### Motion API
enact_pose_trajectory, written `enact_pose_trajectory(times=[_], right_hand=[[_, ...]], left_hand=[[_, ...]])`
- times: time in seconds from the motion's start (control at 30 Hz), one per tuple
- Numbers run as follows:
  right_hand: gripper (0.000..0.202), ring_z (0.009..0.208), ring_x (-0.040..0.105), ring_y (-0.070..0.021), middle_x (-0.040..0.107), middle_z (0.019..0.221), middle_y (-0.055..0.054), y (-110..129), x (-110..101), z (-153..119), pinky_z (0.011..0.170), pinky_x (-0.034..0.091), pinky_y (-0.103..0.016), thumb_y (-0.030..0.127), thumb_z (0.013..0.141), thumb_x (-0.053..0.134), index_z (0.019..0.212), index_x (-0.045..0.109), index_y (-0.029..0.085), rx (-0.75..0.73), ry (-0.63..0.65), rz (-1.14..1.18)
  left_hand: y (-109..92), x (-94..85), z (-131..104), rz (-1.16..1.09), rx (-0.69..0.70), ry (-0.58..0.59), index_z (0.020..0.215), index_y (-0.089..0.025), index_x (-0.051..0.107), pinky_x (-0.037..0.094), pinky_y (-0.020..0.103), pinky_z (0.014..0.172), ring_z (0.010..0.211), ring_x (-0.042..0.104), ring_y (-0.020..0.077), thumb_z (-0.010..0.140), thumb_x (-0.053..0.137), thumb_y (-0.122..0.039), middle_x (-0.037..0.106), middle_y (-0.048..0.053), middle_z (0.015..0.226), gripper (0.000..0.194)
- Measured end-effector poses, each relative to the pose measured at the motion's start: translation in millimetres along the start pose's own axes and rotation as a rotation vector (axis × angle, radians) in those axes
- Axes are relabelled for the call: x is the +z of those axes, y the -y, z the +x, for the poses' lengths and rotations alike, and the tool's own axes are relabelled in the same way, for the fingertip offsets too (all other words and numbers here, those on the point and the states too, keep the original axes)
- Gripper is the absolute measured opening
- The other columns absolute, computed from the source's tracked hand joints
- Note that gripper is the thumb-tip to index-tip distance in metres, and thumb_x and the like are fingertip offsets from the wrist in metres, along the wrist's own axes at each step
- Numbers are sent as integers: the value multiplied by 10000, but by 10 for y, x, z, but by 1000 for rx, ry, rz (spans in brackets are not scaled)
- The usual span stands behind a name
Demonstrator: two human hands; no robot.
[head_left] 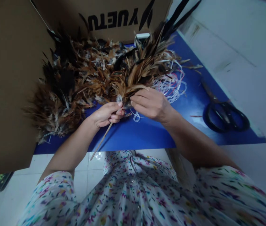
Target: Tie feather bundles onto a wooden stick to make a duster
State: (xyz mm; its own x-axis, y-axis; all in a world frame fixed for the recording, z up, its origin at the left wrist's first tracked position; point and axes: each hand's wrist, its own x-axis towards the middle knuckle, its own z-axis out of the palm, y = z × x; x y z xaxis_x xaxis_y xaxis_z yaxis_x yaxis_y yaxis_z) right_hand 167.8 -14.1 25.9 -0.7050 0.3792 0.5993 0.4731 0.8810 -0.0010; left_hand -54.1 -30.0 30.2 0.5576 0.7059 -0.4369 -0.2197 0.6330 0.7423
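Observation:
My left hand [110, 113] is closed around a thin wooden stick [102, 140], which slants down past the table's front edge. At the stick's upper end, brown feathers [123, 84] fan out above my left thumb, with a whitish base. My right hand [150, 103] is just to the right, its fingers bent and pinched together beside these feathers. What lies between its fingertips is hidden. Behind both hands spreads a large heap of brown and black feathers [92, 67]. A tangle of white and pink plastic string [172, 84] lies beyond my right hand.
Black-handled scissors [226, 116] lie at the right of the blue table [144, 136]. A cardboard box [114, 9] with upside-down lettering stands at the back, and a cardboard panel [8, 78] at the left. A pale wall [248, 62] runs along the right side.

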Motion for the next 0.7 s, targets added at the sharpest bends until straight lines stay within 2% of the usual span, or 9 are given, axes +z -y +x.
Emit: enact_pose_trajectory(times=[0.13,0.2,0.27,0.4,0.47,0.57,0.7], right_hand=[[201,957,664,-221,741,999,-76,79,67,-23,849,520,-431,211,962,494,880,676,233,152,-105,174],[156,949,673,-221,739,1009,-77,156,90,-26,849,528,-405,207,903,540,967,681,227,268,-158,282],[193,919,679,-217,743,1011,-72,233,107,-19,810,529,-366,242,846,598,1019,680,216,388,-176,372],[223,800,669,-190,753,911,-45,313,153,13,725,497,-310,351,807,704,965,702,192,603,-146,506],[167,738,653,-170,746,831,-20,315,181,25,703,479,-294,343,812,720,889,715,195,670,-140,573],[85,727,652,-162,744,799,-4,292,206,28,713,469,-292,288,827,707,813,723,206,672,-142,615],[83,791,649,-177,729,844,-27,249,216,6,758,469,-311,243,881,654,833,710,205,510,-166,485]], left_hand=[[11,-15,12,15,33,-29,661,-124,507,226,99,342,393,301,3,806,801,-303,511,-14,590,374],[14,-24,20,25,50,-46,663,-125,505,225,100,347,393,296,2,803,806,-312,496,-25,581,381],[20,-34,29,39,65,-53,673,-127,508,223,101,351,392,287,0,805,804,-321,481,-35,579,378],[35,-44,44,69,97,-37,697,-132,516,210,102,356,392,274,-1,790,816,-339,462,-50,577,376],[41,-39,44,88,101,-31,701,-132,516,203,103,358,393,272,-2,779,824,-348,471,-46,581,384],[44,-18,32,117,88,-25,717,-128,534,187,105,360,394,264,-4,780,822,-366,472,-43,587,379],[45,5,15,132,56,5,767,-122,567,162,111,363,398,263,-2,736,853,-422,445,-55,586,416]])
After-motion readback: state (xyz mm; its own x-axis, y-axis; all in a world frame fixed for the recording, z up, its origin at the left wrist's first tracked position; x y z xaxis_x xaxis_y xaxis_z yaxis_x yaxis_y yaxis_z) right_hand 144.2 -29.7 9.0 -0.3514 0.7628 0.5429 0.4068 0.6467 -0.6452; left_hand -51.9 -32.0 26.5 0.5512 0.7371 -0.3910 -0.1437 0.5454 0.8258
